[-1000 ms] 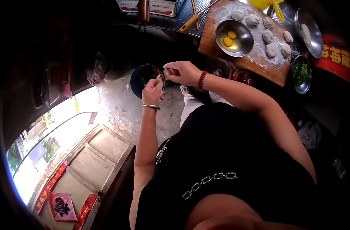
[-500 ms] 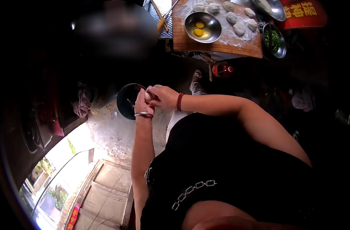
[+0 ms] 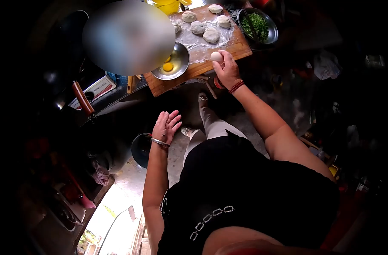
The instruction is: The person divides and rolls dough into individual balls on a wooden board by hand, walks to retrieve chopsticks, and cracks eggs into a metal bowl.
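My right hand [image 3: 228, 71] has its fingers round a whole pale egg [image 3: 216, 56] at the front edge of the floured wooden board [image 3: 241, 50]. Left of it on the board, a metal bowl [image 3: 183, 68] holds cracked eggs with yellow yolks, its far side hidden behind a blurred patch. My left hand [image 3: 166, 126], with a silver bangle at the wrist, is empty, its fingers spread, in the air above a dark bin [image 3: 141, 149]. Several floured dough pieces [image 3: 211, 35] lie on the board behind the egg.
A metal bowl of chopped greens [image 3: 255, 26] with dark sticks in it is right of the board. Beyond the board is a yellow container [image 3: 166, 6]. A brown handle [image 3: 83, 98] juts over the counter edge at left. My feet are on the floor below.
The view has swung toward the board. My hands, together over the bin before, are now apart; my right hand has moved to the board with the egg, and my left is open.
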Motion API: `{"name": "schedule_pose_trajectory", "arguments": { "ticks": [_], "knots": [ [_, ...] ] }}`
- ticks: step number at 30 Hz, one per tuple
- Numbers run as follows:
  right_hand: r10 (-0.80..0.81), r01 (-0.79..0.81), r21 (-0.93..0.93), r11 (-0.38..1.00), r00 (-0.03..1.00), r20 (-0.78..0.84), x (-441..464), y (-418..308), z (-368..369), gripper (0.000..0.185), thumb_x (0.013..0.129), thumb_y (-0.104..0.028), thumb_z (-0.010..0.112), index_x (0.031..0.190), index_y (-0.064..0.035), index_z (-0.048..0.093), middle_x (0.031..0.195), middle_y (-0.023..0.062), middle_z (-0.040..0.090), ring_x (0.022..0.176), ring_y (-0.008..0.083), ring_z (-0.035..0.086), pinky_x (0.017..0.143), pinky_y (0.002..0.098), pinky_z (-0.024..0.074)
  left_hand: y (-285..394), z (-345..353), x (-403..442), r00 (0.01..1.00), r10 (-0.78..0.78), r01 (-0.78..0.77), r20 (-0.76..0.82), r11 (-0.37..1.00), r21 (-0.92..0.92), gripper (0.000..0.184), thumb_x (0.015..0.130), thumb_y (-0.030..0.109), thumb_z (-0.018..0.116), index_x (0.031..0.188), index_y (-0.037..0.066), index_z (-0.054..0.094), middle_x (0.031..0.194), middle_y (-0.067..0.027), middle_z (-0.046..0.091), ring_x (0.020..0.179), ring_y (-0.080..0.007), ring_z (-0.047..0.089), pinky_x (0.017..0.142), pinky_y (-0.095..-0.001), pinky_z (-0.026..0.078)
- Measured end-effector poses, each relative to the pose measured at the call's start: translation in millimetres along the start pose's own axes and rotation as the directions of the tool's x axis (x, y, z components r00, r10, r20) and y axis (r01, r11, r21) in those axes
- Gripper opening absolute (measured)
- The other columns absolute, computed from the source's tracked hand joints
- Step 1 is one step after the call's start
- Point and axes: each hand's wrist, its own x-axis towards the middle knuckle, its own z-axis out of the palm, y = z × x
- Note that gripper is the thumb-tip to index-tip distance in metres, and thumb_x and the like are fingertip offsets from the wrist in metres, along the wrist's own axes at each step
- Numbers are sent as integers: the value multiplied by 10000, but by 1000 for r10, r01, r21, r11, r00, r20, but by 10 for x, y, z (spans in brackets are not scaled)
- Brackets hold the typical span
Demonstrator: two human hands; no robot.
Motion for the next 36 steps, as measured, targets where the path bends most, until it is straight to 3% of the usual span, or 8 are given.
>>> {"name": "schedule_pose_trajectory", "arguments": {
  "ticks": [6,11,14,17,21,28,34,36],
  "knots": [
    [81,-25,-338,941,985,154,181,660,-8,424,791,-153,671,1161,-10,521,1093,211,574,1023,384,555,901,448,455,102,69,187,1000,-22,22,-10,1000,19,190,972,234,539,1085,107,453,1188,-189,597,1020,-288,629,829,-387,540],
    [-121,133,-327,936,991,55,176,683,-24,454,804,-162,672,1200,0,519,1102,206,572,1038,377,551,930,442,441,157,115,293,999,-42,42,-6,999,19,192,970,224,542,1089,100,455,1178,-217,603,1003,-298,640,828,-392,545],
    [-86,154,-342,927,974,208,165,846,33,467,803,-163,678,1210,-3,517,1111,205,574,1058,379,548,942,439,436,178,171,328,999,-44,44,-5,998,32,182,967,220,548,1075,98,466,1169,-224,608,997,-299,643,825,-390,547],
    [-101,109,-271,956,994,42,256,716,-22,472,805,-177,681,1213,-5,515,1103,195,582,1049,369,551,939,430,436,197,208,337,999,-41,41,-3,999,20,175,964,215,556,1061,95,474,1157,-224,614,983,-298,650,816,-386,552],
    [-52,82,-394,915,995,85,233,819,-84,479,805,-195,680,1211,-6,509,1101,197,588,1019,366,553,922,439,436,192,202,372,998,-47,48,-30,999,24,180,959,206,564,1065,90,476,1143,-221,621,962,-297,659,804,-379,560],
    [-58,52,-299,953,998,-12,254,827,-82,406,803,-166,664,1159,-5,556,1088,202,596,1014,365,554,932,437,430,168,194,400,998,-45,48,-45,997,67,150,967,211,545,1040,84,512,1157,-241,616,996,-315,656,822,-390,567],
    [-32,60,-307,950,995,98,257,981,-82,431,812,-187,672,1177,8,551,1059,204,615,984,357,579,889,425,460,208,241,419,997,-33,41,-76,993,109,184,958,175,556,1089,65,489,1141,-243,619,969,-311,667,801,-371,579],
    [161,-163,3,987,975,153,273,937,-59,402,849,-204,666,1170,10,552,1040,169,638,920,293,610,823,374,487,248,287,393,996,-9,22,-91,989,146,221,955,153,557,1134,54,475,1140,-240,619,953,-307,673,794,-363,583]
  ]
}}
